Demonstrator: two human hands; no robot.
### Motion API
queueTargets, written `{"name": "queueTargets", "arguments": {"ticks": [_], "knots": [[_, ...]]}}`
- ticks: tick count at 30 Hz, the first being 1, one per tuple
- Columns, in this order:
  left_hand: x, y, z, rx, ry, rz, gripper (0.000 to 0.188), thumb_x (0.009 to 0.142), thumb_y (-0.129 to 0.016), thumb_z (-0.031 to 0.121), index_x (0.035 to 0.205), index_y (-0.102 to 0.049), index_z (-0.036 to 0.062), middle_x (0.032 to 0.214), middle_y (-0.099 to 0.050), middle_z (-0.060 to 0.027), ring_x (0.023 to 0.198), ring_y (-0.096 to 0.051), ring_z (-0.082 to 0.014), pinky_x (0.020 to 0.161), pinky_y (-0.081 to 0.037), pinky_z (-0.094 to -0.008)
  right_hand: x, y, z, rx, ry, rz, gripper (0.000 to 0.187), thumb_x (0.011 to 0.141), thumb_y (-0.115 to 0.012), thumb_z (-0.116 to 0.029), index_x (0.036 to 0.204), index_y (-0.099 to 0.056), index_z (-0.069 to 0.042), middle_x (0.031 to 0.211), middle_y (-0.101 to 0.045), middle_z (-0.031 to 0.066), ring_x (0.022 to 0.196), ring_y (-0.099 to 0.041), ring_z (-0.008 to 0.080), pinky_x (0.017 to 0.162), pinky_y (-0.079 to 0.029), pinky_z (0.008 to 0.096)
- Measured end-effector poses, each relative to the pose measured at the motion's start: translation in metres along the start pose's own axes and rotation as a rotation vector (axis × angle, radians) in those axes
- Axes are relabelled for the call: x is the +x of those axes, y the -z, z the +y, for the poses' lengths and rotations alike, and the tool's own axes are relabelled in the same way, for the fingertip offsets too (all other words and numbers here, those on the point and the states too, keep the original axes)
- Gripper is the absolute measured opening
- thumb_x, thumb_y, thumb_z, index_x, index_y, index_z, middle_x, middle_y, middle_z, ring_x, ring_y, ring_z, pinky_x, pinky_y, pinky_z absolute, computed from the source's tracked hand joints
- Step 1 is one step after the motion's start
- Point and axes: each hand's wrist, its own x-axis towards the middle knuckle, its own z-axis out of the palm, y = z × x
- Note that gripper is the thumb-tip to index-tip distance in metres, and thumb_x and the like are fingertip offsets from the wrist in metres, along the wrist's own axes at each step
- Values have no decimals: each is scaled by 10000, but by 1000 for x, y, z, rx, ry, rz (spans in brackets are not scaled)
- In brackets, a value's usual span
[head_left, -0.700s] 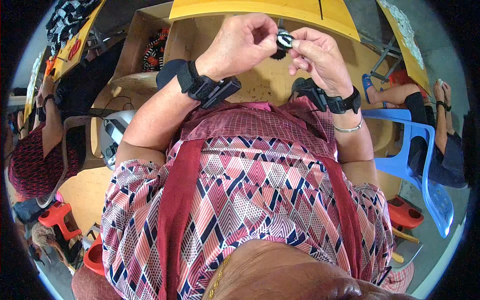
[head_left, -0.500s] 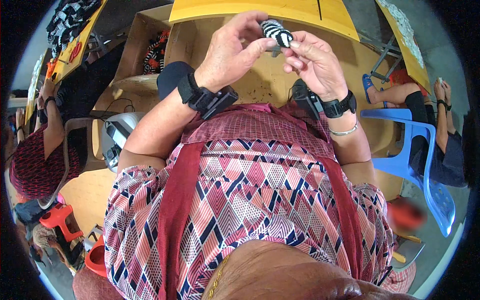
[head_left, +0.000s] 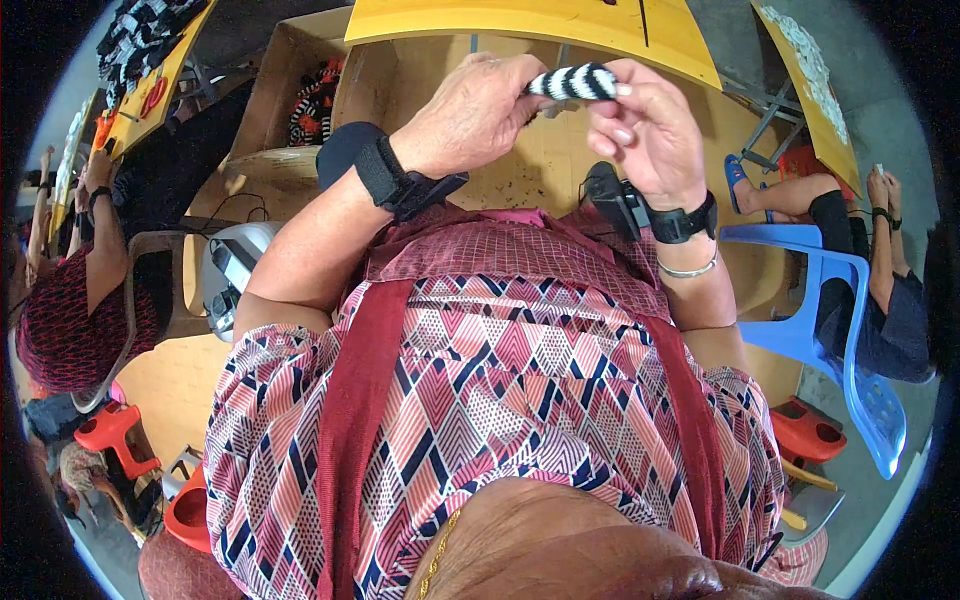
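Both hands pinch a striped roll above the bench.

The left hand closes thumb and fingers on the roll's near end, the right hand nips the far end, so it hangs level between them over the wooden bench, with a blue chair off to the right.

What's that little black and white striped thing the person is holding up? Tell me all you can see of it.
The striped piece is small and tube-like, ringed with black and white bands, and looks like soft knitted fabric. It lies roughly level, held in the air above a wooden table. The left hand pinches its left end and the right hand grips its right end, so both ends are hidden by fingers. Nothing else touches it. What is inside it cannot be seen.
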Motion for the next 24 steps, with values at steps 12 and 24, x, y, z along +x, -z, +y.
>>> {"name": "queueTargets", "arguments": {"ticks": [12, 24], "knots": [[-1, 4, -9, -488, 72, -93, 336, 795, -612, 201, 1044, -533, -11, 932, -567, -66, 867, -510, -114, 763, -424, -260, 19, 10, -17, -976, 113, -195, 109, 813, -487, -99, 863, -524, -10, 677, -513, 0, 538, -489, 47, 490, -412, 174], [4, -6, -7, -521, 336, -21, 215, 735, -688, 149, 871, -602, 5, 699, -582, 14, 646, -506, -32, 577, -435, -192, 19, 5, -2, -1365, 660, -80, 135, 752, -585, -4, 884, -554, -5, 782, -535, 72, 678, -551, 165, 578, -452, 259]]}}
